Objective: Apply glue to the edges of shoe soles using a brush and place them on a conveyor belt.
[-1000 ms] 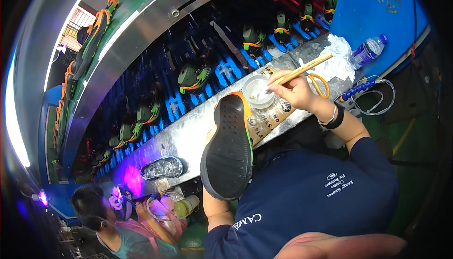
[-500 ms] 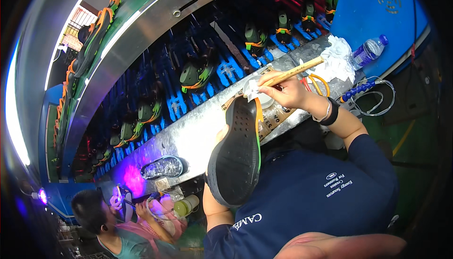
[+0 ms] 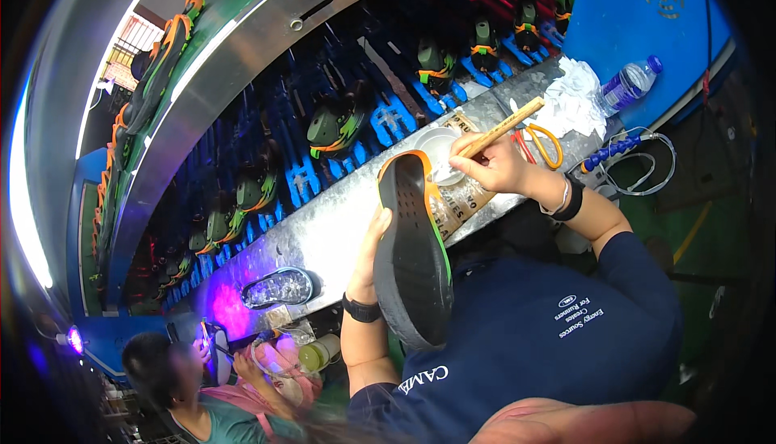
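Observation:
My left hand (image 3: 373, 243) grips a black shoe sole (image 3: 411, 262) by its far left side. Its thumb lies along the edge, and the other fingers are hidden behind the sole. The sole is tilted up, with an orange and green rim and small holes near its far end. My right hand (image 3: 491, 161) is closed around the wooden handle of a brush (image 3: 511, 124), beside the sole's far right edge. The brush's working end is mostly hidden by my fingers. Just beyond the sole stands a white bowl (image 3: 439, 143) on a brown cardboard sheet (image 3: 462, 205).
Shoe parts (image 3: 335, 127) sit on blue racks inside the machine behind the metal ledge (image 3: 283, 242). Crumpled white paper (image 3: 572, 100) and a bottle (image 3: 632, 86) are at right. Another sole (image 3: 279, 288) lies on the ledge at left, near a co-worker (image 3: 182, 383) handling a shoe.
My right hand and the brush have drawn back from the sole's far end, toward the right and nearer. The sole has turned edge-on, and more of my left hand shows.

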A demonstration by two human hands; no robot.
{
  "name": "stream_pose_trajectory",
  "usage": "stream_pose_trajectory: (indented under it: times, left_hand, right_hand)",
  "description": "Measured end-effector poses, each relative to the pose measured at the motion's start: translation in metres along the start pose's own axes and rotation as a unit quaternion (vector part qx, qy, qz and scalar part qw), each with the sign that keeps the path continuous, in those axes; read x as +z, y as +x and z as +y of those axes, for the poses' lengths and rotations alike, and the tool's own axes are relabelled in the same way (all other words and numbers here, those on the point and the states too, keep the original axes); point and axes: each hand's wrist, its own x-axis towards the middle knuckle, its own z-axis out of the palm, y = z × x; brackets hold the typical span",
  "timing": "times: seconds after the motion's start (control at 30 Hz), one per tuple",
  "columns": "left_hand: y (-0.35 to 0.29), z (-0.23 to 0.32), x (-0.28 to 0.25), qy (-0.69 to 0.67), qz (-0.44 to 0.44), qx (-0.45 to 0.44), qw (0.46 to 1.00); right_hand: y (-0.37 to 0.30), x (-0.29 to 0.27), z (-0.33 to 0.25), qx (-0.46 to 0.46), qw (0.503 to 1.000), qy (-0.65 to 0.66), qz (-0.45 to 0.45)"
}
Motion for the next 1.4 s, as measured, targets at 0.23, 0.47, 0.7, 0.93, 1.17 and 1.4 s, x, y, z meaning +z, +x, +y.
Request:
stream_pose_trajectory:
  times: [0.23, 0.47, 0.7, 0.93, 1.17, 1.4]
  left_hand:
    - [0.005, -0.001, 0.005, 0.008, 0.030, 0.061, 0.998]
    - [0.006, -0.001, -0.002, 0.034, 0.012, 0.036, 0.999]
    - [0.010, -0.001, -0.009, 0.078, -0.007, 0.062, 0.995]
    - [0.012, 0.009, 0.006, 0.140, -0.049, 0.076, 0.986]
    - [0.013, 0.016, -0.001, 0.141, -0.078, 0.043, 0.986]
    - [0.013, 0.020, 0.007, 0.174, -0.081, 0.077, 0.978]
  right_hand:
    - [-0.012, 0.003, -0.012, 0.035, 0.997, 0.064, -0.020]
    - [-0.001, -0.003, -0.006, 0.045, 0.992, 0.090, 0.081]
    - [-0.010, 0.003, -0.010, 0.013, 0.998, 0.048, 0.044]
    - [-0.003, 0.012, -0.002, -0.046, 0.992, -0.012, 0.116]
    - [-0.015, 0.018, -0.019, -0.032, 0.997, 0.019, 0.073]
    - [-0.002, 0.010, -0.013, -0.005, 0.993, 0.045, 0.106]
